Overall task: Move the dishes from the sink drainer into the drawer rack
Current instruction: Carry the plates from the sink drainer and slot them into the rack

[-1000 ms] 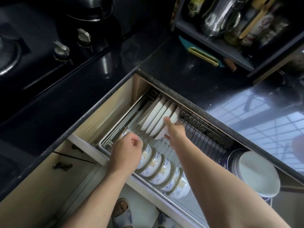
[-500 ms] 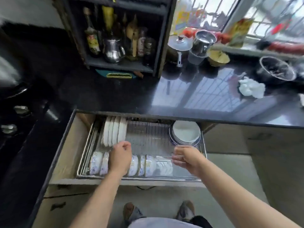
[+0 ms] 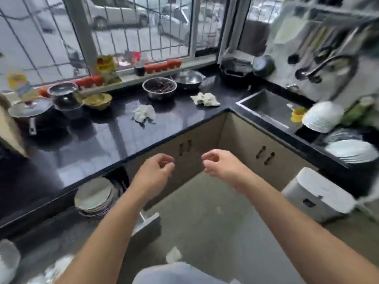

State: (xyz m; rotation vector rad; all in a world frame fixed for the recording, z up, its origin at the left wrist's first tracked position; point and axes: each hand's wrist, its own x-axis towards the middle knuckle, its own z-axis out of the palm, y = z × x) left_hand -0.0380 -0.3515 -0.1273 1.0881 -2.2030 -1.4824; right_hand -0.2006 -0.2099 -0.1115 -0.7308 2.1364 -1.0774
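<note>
My left hand (image 3: 154, 171) and my right hand (image 3: 220, 163) hang in the air in front of the corner cabinets, fingers loosely curled, holding nothing. At the far right, by the sink (image 3: 266, 107), a stack of white bowls (image 3: 323, 116) leans on its side and a stack of white plates (image 3: 351, 151) lies flat below it. The open drawer rack (image 3: 146, 222) sits at the lower left under the counter, with a stack of white plates (image 3: 94, 196) in it. More white dishes (image 3: 8, 261) show blurred at the bottom left edge.
The black counter (image 3: 98, 148) carries pots, a steel bowl (image 3: 159, 88), and two crumpled white cloths (image 3: 144, 113). A white bin (image 3: 316, 195) stands on the floor at the right. A scrap of white paper (image 3: 174, 255) lies on the floor near my feet.
Both hands have left the drawer rack and risen empty. The view has swung up and to the right, from the drawer toward the sink corner.
</note>
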